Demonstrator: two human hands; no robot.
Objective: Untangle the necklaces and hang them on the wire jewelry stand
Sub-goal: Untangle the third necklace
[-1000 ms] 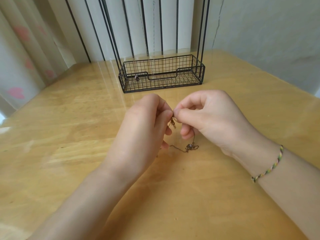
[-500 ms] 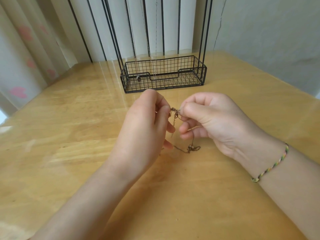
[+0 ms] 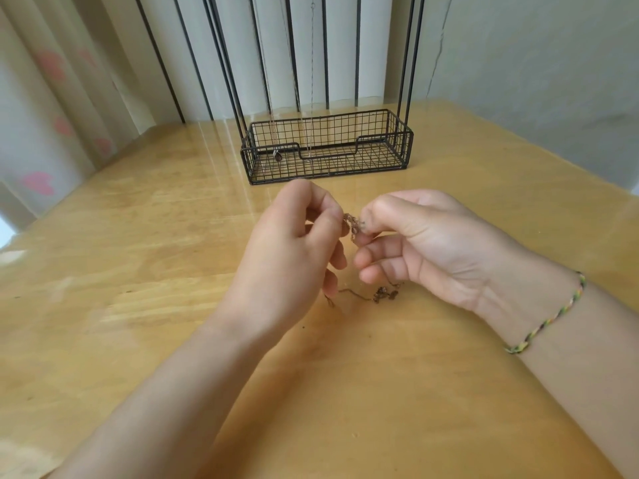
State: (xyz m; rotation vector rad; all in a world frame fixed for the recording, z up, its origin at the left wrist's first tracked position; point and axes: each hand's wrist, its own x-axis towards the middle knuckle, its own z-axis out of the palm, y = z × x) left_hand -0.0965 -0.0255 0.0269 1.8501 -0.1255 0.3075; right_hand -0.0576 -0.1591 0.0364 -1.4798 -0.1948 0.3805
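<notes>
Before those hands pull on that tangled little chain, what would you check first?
1. Left hand pinches the brown necklace: ok.
2. Right hand pinches it from the other side: ok.
3. Tangle between the fingertips loosened: not ok, it is a tight bunch.
4. Loose end lies free on the wooden table: cannot tell, part of it hides under the hands.
5. Wire jewelry stand upright behind the hands: ok.
6. Free hook at its top: cannot tell, out of frame.
</notes>
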